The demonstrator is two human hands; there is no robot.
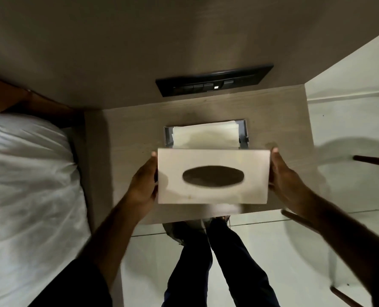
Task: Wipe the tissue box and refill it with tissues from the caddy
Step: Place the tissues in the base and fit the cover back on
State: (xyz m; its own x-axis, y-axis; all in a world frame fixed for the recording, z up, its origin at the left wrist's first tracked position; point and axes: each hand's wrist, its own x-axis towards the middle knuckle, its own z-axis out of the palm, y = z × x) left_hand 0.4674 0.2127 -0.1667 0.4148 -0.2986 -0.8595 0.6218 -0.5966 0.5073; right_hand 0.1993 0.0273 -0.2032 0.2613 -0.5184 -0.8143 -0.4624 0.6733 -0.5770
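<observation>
from the head camera, both forearms are reaching forward over the bedside table (126, 134). the left hand (143, 185) and right hand (287, 178) are clamping the short ends of the tissue box cover (212, 176), fingers pressing flat. it is hovering level, oval slot up, long axis left-right, just before the tissue stack (205, 135) sitting in its base tray (244, 134).

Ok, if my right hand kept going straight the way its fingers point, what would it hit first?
The right hand points away from you along the tissue box cover. Past the fingertips lies bare table, then probably the wall below the switch panel. Depth is hard to judge.
</observation>
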